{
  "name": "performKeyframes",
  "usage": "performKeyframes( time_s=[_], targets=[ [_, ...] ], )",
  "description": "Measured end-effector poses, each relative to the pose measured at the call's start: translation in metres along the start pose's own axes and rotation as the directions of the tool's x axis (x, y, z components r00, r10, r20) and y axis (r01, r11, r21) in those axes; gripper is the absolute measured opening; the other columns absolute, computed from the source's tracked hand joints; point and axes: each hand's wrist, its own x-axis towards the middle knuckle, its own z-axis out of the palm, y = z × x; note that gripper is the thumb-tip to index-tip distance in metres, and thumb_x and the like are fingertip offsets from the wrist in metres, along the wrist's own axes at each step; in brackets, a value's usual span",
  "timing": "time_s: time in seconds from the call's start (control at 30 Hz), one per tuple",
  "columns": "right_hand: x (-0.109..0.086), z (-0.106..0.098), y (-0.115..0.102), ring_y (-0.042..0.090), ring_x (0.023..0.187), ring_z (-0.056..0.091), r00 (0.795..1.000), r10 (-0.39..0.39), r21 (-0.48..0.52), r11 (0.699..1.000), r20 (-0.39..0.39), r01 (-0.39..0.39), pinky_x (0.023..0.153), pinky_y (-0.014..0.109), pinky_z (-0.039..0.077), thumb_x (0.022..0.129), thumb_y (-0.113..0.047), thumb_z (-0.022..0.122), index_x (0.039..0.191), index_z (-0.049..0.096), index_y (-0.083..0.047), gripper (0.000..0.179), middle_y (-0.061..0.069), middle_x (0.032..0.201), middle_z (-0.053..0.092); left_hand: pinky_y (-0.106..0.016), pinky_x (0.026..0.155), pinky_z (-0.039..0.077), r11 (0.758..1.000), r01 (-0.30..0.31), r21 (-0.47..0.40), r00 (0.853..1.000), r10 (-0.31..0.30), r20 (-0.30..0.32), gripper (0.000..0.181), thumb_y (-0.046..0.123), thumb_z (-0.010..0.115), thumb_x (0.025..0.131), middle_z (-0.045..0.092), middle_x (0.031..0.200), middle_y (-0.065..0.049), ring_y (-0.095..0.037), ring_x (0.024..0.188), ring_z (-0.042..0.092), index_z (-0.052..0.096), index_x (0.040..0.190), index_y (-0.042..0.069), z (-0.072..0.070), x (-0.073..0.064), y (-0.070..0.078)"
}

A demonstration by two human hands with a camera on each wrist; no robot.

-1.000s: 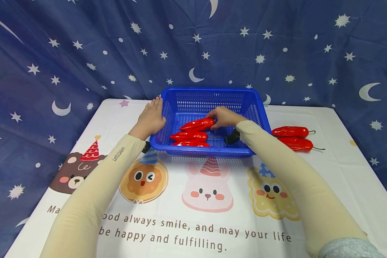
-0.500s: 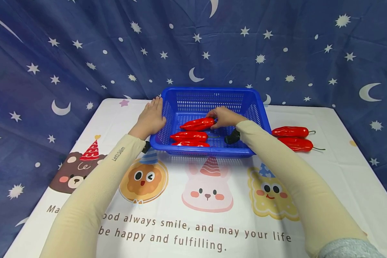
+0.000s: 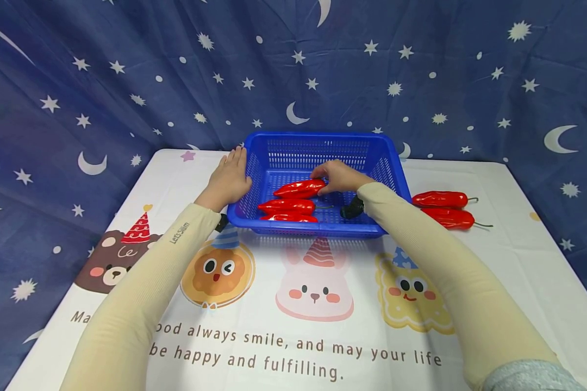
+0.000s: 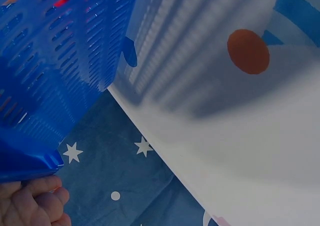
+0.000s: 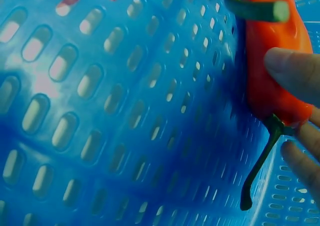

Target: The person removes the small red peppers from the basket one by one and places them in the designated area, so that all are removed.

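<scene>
My right hand [image 3: 343,177] reaches into the blue plastic basket [image 3: 318,138], its thumb and fingers about the stem end of a red chili pepper [image 3: 299,189]. In the right wrist view the thumb [image 5: 292,68] lies on that pepper's side, with fingertips [image 5: 302,161] near its green stem. Two more red peppers lie beside it on the basket floor, the middle one [image 3: 286,206] and the front one [image 3: 291,218], partly behind the rim. My left hand [image 3: 229,180] rests with straight fingers along the basket's left rim. In the left wrist view its curved fingertips show below the rim.
Two red peppers, a back one [image 3: 440,199] and a front one [image 3: 451,219], lie on the table right of the basket, partly behind the right sleeve. A white printed cloth [image 3: 313,342] covers the table. A dark blue starry curtain [image 3: 293,65] hangs behind.
My right hand has shifted very slightly left and away from me at the pepper's stem end, and the pepper has moved a touch. The left hand and basket stay put.
</scene>
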Motion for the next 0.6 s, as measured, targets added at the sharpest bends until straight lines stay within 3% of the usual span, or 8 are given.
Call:
performKeyframes(
  time_s=[0.37,0.6],
  targets=[
    [-0.0003,-0.0012,-0.0032,0.025,0.106,0.064,0.999,0.006,0.030,1.000,-0.045,-0.005,0.095,0.037,0.051,0.074,-0.010,0.078,0.110,0.069,-0.004,0.037,0.012,0.112,0.069,-0.048,0.120,0.006,1.000,0.001,0.005,1.000,-0.001,-0.005,0.071,0.019,0.039,0.091,0.010,0.156,-0.025,-0.037,0.146,0.008,0.007,0.148,-0.008,0.0006,0.0002,-0.0001],
    [0.0005,-0.0004,-0.0007,0.025,0.107,0.064,0.999,-0.001,-0.002,1.000,-0.039,0.001,0.095,0.037,0.051,0.077,-0.013,0.076,0.112,0.069,-0.004,0.037,0.013,0.113,0.069,-0.048,0.120,0.006,1.000,0.003,-0.001,1.000,-0.003,-0.004,0.071,0.019,0.040,0.091,0.009,0.156,-0.025,-0.038,0.146,0.007,0.007,0.147,-0.008,-0.0003,-0.0009,0.0005]
  ],
)
